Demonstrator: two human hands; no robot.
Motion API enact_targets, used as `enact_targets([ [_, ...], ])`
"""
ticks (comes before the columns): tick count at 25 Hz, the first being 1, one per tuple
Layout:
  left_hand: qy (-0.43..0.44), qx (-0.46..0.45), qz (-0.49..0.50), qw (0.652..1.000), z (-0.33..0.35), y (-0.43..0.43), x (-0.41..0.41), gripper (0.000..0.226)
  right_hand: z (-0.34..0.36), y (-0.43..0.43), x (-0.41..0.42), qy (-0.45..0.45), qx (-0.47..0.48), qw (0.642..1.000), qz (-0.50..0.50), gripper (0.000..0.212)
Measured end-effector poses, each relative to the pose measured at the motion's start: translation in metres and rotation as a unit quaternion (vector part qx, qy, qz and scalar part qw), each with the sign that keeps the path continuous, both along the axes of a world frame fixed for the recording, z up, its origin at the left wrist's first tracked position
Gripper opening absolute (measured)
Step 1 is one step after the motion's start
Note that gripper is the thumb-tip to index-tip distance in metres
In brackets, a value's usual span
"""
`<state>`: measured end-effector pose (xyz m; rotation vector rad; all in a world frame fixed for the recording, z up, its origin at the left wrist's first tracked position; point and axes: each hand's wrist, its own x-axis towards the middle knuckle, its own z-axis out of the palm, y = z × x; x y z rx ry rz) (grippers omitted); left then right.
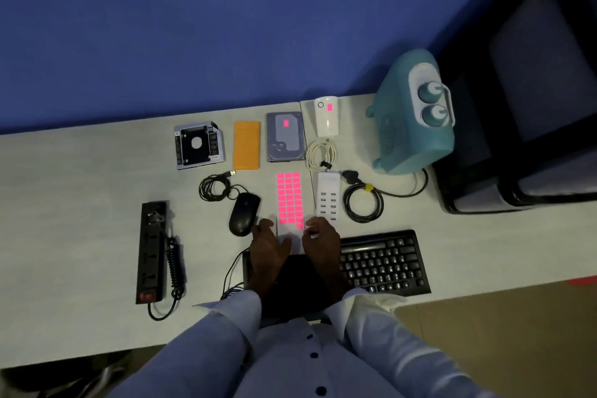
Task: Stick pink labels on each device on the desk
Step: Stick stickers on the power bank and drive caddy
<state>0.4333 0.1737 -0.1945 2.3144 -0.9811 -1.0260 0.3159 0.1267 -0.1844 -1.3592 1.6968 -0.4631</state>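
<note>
On the pale desk (80, 171), seen from my remote feed, both hands work at the near end of the pink label sheet (289, 199), which lies flat between the black mouse (244, 214) and the white multi-port charger (328, 195). I see the left hand (269, 244) pressing the bare backing with loose, spread fingers, while the right hand (319, 236) curls at the sheet's lower right corner, seemingly picking at a label; I cannot tell whether one is already pinched free.

By my count, two devices wear pink so far: the hard drive (286, 136) and the small white unit (327, 116) at the back edge. Unmarked, as far as I can see, are the drive caddy (197, 145), the orange case (246, 145), the mouse, the charger, the black power strip (151, 252), the keyboard (384, 263) and the teal heater (410, 113), though any label on a hidden side would escape me. I judge the job at an early stage, with most of the sheet's rows unused and several reaches across the desk to come.
</note>
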Motion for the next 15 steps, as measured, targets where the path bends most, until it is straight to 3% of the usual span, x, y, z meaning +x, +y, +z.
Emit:
enact_targets([
  [4,0.109,0.044,0.148,0.982,-0.006,-0.019,-0.002,0.051,0.006,0.008,-0.009,0.018,0.012,0.999,0.024,0.025],
  [6,0.146,0.043,0.163,0.975,-0.009,-0.024,0.001,0.043,0.004,0.010,-0.013,0.020,0.016,0.999,0.023,0.021],
  [10,0.319,0.026,0.165,0.933,0.003,-0.027,0.005,0.029,0.000,0.010,-0.016,-0.008,0.029,0.999,0.025,0.020],
  [15,0.366,0.039,0.181,0.912,0.010,-0.024,0.002,0.034,-0.001,0.007,-0.022,-0.043,0.020,0.999,0.021,0.025],
])
